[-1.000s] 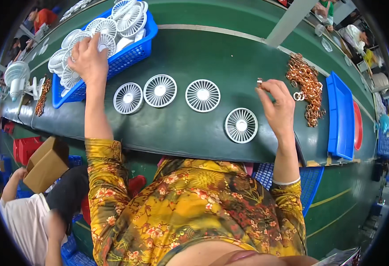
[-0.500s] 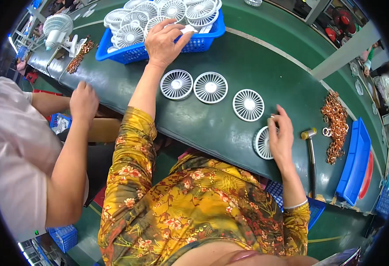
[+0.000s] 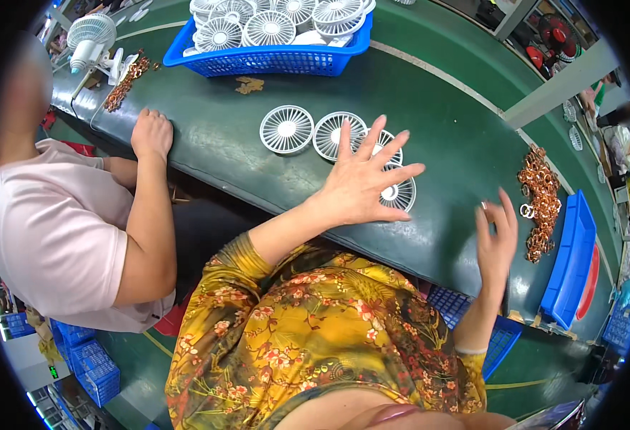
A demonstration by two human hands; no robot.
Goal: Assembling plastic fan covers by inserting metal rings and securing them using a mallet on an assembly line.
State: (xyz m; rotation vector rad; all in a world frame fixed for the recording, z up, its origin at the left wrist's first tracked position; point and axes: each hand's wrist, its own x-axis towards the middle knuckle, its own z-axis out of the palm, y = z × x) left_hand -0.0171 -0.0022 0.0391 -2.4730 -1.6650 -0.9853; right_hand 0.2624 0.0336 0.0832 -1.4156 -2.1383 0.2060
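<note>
Several round white fan grilles lie on the green table: one grille [image 3: 287, 130] at the left, another [image 3: 329, 136] beside it, and two more close together under my left hand. My left hand [image 3: 361, 179] is open, fingers spread wide over those grilles, partly covering them; the nearest grille [image 3: 401, 195] shows between thumb and fingers. Farther right, my right hand [image 3: 498, 240] is over the spot where a hammer lay, and covers most of it. Its fingers are raised and apart, and I see nothing held in them.
A blue basket [image 3: 272, 66] heaped with white grilles stands at the back. Copper-coloured rings [image 3: 541, 204] are piled at the right, beside a blue tray [image 3: 569, 261] and a red one [image 3: 590, 283]. At the left, a co-worker's closed hand [image 3: 153, 133] rests on the table edge, near a desk fan [image 3: 89, 39].
My left hand has come from the basket down to the grilles. My right hand has left the nearest grille and moved right, over the hammer. The two right-hand grilles now sit farther left.
</note>
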